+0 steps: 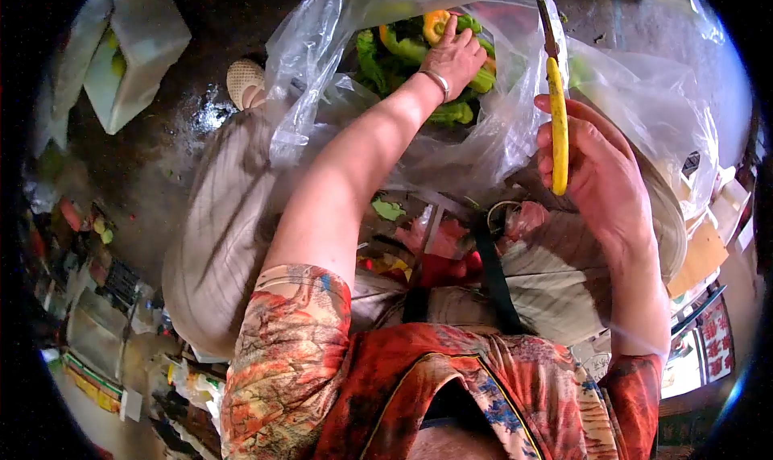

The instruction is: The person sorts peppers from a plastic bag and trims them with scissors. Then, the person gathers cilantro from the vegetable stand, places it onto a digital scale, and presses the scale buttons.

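Note:
My left hand (455, 59) reaches into a large clear plastic bag (310, 53), wrist banded by a bracelet. Its fingers are apart and rest on the peppers; whether they grip one from below is hidden. Touching the fingers is an orange-and-green pepper (436, 26). More green peppers (372, 61) lie around and under the hand. At the bag's right side, my right hand (594, 158) is closed on a knife (557, 130) with a yellow handle. Its narrow, dark blade points up and away from me.
A white foam box (145, 53) stands at the far left on the dark, wet floor. A shoe (244, 81) shows left of the bag. Pink plastic (435, 236) and a leaf (388, 210) lie between my knees. Cardboard (699, 259) is at right.

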{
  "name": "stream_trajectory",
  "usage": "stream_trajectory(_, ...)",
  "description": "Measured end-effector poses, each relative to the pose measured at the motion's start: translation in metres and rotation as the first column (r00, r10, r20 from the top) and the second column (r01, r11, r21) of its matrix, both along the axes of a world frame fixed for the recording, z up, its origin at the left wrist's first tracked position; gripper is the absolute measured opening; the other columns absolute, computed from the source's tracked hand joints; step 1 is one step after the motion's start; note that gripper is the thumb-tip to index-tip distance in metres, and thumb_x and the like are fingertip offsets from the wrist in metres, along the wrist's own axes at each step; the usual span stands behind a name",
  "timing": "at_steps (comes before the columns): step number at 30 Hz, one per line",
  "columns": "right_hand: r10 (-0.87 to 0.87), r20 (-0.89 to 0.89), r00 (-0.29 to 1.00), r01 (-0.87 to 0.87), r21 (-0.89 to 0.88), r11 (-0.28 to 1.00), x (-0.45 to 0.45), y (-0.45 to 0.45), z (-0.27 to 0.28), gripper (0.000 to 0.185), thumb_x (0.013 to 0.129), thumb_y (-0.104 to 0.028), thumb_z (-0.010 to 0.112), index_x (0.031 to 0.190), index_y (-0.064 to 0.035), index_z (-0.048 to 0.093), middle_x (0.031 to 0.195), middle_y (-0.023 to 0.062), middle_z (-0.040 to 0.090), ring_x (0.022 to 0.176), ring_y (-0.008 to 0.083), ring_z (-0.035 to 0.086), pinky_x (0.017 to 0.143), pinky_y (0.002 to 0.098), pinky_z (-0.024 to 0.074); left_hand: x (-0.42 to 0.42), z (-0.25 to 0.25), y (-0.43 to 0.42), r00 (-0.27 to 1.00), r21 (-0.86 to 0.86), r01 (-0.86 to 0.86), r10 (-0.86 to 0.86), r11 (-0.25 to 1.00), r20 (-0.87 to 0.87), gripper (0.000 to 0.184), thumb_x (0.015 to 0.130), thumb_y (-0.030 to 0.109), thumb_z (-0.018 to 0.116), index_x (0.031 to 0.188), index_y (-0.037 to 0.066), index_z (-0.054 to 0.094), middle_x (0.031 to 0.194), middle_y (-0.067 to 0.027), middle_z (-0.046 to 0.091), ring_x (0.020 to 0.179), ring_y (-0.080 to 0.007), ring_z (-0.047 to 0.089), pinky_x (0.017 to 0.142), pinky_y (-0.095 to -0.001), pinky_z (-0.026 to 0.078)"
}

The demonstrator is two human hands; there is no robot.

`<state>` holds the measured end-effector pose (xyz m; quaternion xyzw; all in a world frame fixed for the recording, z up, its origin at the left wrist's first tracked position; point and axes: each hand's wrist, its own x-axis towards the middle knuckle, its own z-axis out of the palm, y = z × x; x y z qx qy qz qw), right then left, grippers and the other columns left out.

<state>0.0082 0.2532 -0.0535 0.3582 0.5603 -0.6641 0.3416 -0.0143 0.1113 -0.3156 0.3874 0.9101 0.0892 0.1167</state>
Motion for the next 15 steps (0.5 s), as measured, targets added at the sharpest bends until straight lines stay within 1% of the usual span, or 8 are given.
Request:
stream_trajectory(3, 0.005, -0.016, 1.0, -0.006, -0.032, 0.999, 0.0, -0.002, 0.002, 0.044, 0.095, -0.025, 0.046, 0.128, 0.0049, 0.045, 0.092, 0.0082, 0.059, 0.075, 0.0156, 0.058, 0.068, 0.0272, 0.0478, -0.002, 0.002, 0.0, 0.986, 0.077, -0.041, 0.028, 0.996, 0.163, 0.028, 0.075, 0.004, 0.056, 0.102, 0.01, 0.057, 0.102, -0.0094, 0.059, 0.102, -0.0276, 0.057, 0.099, -0.0456, 0.035)
stream_trajectory(4, 0.008, -0.015, 1.0, -0.009, -0.034, 0.999, 0.001, -0.001, 0.001, 0.044, 0.095, -0.025, 0.046, 0.128, 0.0049, 0.045, 0.092, 0.0082, 0.059, 0.075, 0.0156, 0.058, 0.068, 0.0272, 0.0478, -0.001, 0.01, -0.002, 0.986, 0.075, -0.044, 0.031, 0.996, 0.164, 0.028, 0.075, 0.004, 0.056, 0.102, 0.01, 0.057, 0.102, -0.0094, 0.059, 0.102, -0.0276, 0.057, 0.099, -0.0456, 0.035)
stream_trajectory(6, 0.042, -0.03, 0.999, -0.043, -0.064, 0.997, 0.002, 0.002, 0.0, 0.045, 0.095, -0.026, 0.047, 0.128, 0.0049, 0.045, 0.093, 0.0083, 0.059, 0.075, 0.0157, 0.058, 0.068, 0.0272, 0.0478, 0.005, 0.031, -0.007, 0.978, 0.046, -0.08, 0.07, 0.996, 0.195, 0.019, 0.075, 0.004, 0.056, 0.094, 0.008, 0.059, 0.097, -0.0108, 0.06, 0.091, -0.0288, 0.061, 0.085, -0.0414, 0.043)
stream_trajectory(7, 0.036, -0.037, 0.999, -0.038, -0.067, 0.997, 0.001, 0.0, 0.0, 0.045, 0.095, -0.026, 0.047, 0.128, 0.0049, 0.045, 0.093, 0.0083, 0.059, 0.075, 0.0157, 0.058, 0.068, 0.0272, 0.0478, 0.012, 0.045, -0.007, 0.939, -0.109, -0.062, 0.095, 0.992, 0.33, 0.021, 0.074, 0.007, 0.059, 0.095, 0.007, 0.061, 0.098, -0.0124, 0.06, 0.09, -0.0308, 0.061, 0.081, -0.0413, 0.044)
stream_trajectory(9, 0.014, -0.032, 0.999, -0.015, -0.043, 0.999, 0.001, -0.003, 0.004, 0.046, 0.095, -0.026, 0.048, 0.128, 0.0048, 0.045, 0.093, 0.0083, 0.059, 0.075, 0.0158, 0.058, 0.068, 0.0275, 0.0479, 0.022, 0.057, -0.01, 0.873, -0.083, -0.115, 0.14, 0.99, 0.466, 0.023, 0.072, 0.01, 0.063, 0.095, 0.005, 0.063, 0.098, -0.0148, 0.062, 0.088, -0.0341, 0.062, 0.079, -0.0413, 0.047)
stream_trajectory(10, 0.012, -0.032, 0.999, -0.013, -0.043, 0.999, 0.001, -0.003, 0.005, 0.046, 0.095, -0.026, 0.048, 0.128, 0.0048, 0.045, 0.093, 0.0083, 0.059, 0.075, 0.0158, 0.058, 0.068, 0.0275, 0.0479, 0.019, 0.067, -0.009, 0.757, -0.134, -0.089, 0.154, 0.987, 0.635, 0.025, 0.072, 0.012, 0.064, 0.095, 0.005, 0.065, 0.099, -0.017, 0.064, 0.09, -0.0357, 0.062, 0.08, -0.0421, 0.049)
stream_trajectory(11, -0.038, -0.022, 0.999, 0.037, -0.05, 0.998, 0.001, -0.004, 0.006, 0.04, 0.091, -0.021, 0.053, 0.122, 0.0047, 0.048, 0.092, 0.0067, 0.06, 0.077, 0.014, 0.058, 0.068, 0.0268, 0.0474, 0.03, 0.055, -0.005, 0.674, -0.136, -0.131, 0.189, 0.982, 0.714, 0.022, 0.072, 0.014, 0.065, 0.092, 0.008, 0.069, 0.101, -0.0168, 0.066, 0.096, -0.0295, 0.064, 0.081, -0.0371, 0.051)
stream_trajectory(15, -0.096, -0.002, 0.995, 0.096, -0.058, 0.994, -0.001, -0.008, 0.009, 0.039, 0.088, -0.017, 0.059, 0.118, 0.0051, 0.05, 0.091, 0.0054, 0.061, 0.08, 0.0129, 0.058, 0.069, 0.0261, 0.047, 0.067, 0.051, 0.006, 0.674, -0.055, -0.177, 0.161, 0.983, 0.721, 0.023, 0.073, 0.013, 0.063, 0.095, 0.006, 0.068, 0.106, -0.0193, 0.062, 0.096, -0.0348, 0.063, 0.083, -0.04, 0.051)
